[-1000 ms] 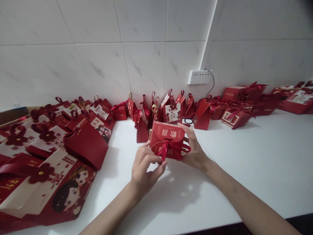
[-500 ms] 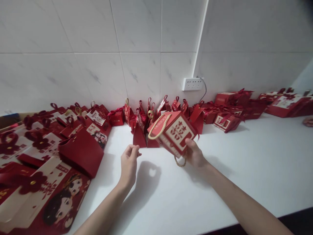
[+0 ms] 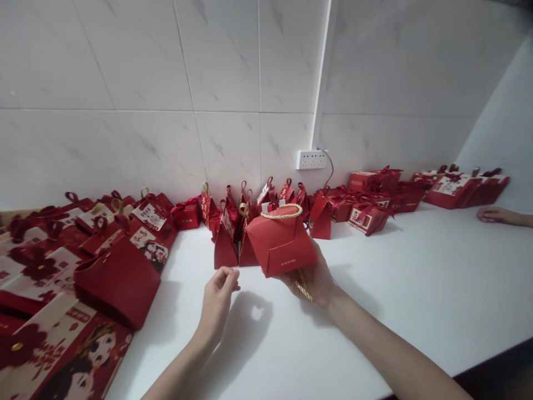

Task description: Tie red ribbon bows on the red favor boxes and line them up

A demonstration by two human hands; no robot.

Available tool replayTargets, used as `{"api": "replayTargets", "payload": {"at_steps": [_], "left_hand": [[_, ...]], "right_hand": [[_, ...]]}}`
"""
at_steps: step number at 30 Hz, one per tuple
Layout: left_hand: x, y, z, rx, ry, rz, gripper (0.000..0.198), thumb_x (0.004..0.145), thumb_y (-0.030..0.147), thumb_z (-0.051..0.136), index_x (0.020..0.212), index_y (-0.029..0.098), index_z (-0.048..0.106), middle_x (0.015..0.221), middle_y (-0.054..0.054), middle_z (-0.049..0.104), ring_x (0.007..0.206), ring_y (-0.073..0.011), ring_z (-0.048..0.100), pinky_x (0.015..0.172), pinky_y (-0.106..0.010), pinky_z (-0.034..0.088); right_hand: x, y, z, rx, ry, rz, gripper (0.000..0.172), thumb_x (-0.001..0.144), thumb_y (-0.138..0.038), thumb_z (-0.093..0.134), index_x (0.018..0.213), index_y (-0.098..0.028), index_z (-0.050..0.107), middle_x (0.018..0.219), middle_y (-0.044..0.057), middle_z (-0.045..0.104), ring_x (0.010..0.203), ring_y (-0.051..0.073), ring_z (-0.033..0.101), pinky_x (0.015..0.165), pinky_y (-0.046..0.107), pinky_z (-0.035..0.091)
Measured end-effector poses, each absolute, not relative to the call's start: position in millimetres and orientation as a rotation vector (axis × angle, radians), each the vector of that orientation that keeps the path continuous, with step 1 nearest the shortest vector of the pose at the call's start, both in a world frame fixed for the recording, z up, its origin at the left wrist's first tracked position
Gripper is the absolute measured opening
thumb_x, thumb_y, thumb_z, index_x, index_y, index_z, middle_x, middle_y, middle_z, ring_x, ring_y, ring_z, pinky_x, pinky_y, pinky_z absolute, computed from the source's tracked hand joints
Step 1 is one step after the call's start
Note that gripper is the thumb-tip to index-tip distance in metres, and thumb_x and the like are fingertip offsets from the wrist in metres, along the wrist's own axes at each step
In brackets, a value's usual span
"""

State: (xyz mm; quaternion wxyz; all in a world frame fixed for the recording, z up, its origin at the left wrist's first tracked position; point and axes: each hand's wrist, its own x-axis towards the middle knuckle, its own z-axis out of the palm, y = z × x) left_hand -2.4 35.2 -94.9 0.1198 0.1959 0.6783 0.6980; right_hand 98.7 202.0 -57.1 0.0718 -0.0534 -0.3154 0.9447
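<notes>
My right hand (image 3: 318,278) grips a red gift box (image 3: 287,244) from below and behind, so most of its fingers are hidden. The box is tilted, with a plain red folded face and small pale print towards me. One twisted gold rope handle (image 3: 282,212) lies over its top and another hangs beneath by my wrist. My left hand (image 3: 220,289) hovers to the left of the box, apart from it. Its fingers are curled with thumb and forefinger together, and nothing shows in them. Just behind stand red triangular boxes (image 3: 226,244) with ribbon loops.
Large red and cream gift bags (image 3: 116,278) crowd the left side of the white table (image 3: 400,300). Ribboned red boxes (image 3: 368,218) are stacked to the right. Farther right are more bags (image 3: 452,190) and another person's hand (image 3: 497,215). A power socket (image 3: 311,160) is on the tiled wall.
My right hand has turned the box, so its patterned face has given way to the plain red one. The view has shifted right, showing more of the other person's hand. My left hand stays curled.
</notes>
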Motion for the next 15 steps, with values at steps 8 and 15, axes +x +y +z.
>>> {"api": "replayTargets", "payload": {"at_steps": [8, 15], "left_hand": [[-2, 38, -99, 0.601, 1.977, 2.063, 0.032, 0.071, 0.047, 0.06, 0.064, 0.017, 0.049, 0.065, 0.002, 0.047, 0.065, -0.0126, 0.045, 0.062, -0.024, 0.043], [6, 37, -91, 0.685, 1.917, 2.07, 0.027, 0.067, 0.04, 0.063, 0.08, 0.016, 0.064, 0.08, -0.003, 0.064, 0.084, -0.0196, 0.056, 0.073, -0.027, 0.047]], "right_hand": [[93, 199, -83, 0.099, -1.638, 1.794, 0.061, 0.065, -0.054, 0.073, 0.113, -0.024, 0.05, 0.104, 0.008, 0.063, 0.095, 0.027, 0.063, 0.079, 0.042, 0.055], [99, 202, -81, 0.419, -1.889, 0.432, 0.097, 0.071, -0.032, 0.076, 0.145, -0.032, 0.014, 0.136, 0.013, 0.035, 0.126, 0.032, 0.039, 0.099, 0.051, 0.043]]}}
